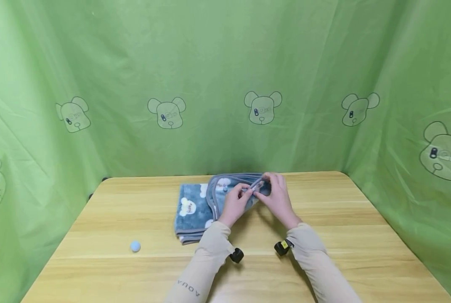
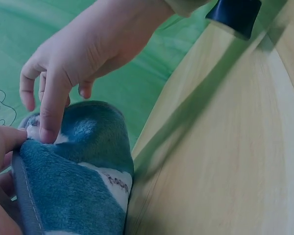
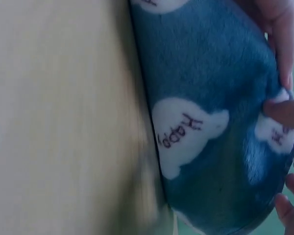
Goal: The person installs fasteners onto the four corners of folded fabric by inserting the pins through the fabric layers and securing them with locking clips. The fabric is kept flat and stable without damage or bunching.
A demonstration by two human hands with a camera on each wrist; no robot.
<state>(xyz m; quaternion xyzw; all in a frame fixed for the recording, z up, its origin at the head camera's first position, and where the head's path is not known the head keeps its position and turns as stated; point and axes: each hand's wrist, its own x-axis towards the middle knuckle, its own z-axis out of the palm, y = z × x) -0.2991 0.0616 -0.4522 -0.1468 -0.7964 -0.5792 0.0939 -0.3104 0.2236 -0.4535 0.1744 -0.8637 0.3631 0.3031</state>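
A fuzzy teal blanket [image 1: 194, 212] with white bear heads and grey trim lies folded at the far middle of the table, its right part turned up. My left hand [image 1: 234, 204] pinches the trimmed edge of that raised part. Close beside it, my right hand [image 1: 279, 198] pinches the same edge, the two hands' fingertips nearly meeting. From the left wrist, the right hand [image 2: 88, 54] reaches down onto the blanket [image 2: 73, 186], while the left hand [image 2: 0, 166] shows only in part. In the right wrist view the blanket [image 3: 206, 58] stands up off the tabletop.
A small light-blue ball [image 1: 135, 246] sits on the wooden table [image 1: 108, 269], left of the blanket. Green curtains [image 1: 218, 54] printed with bear heads enclose the table at the back and sides. Black wrist cameras [image 1: 237, 255] hang under both sleeves.
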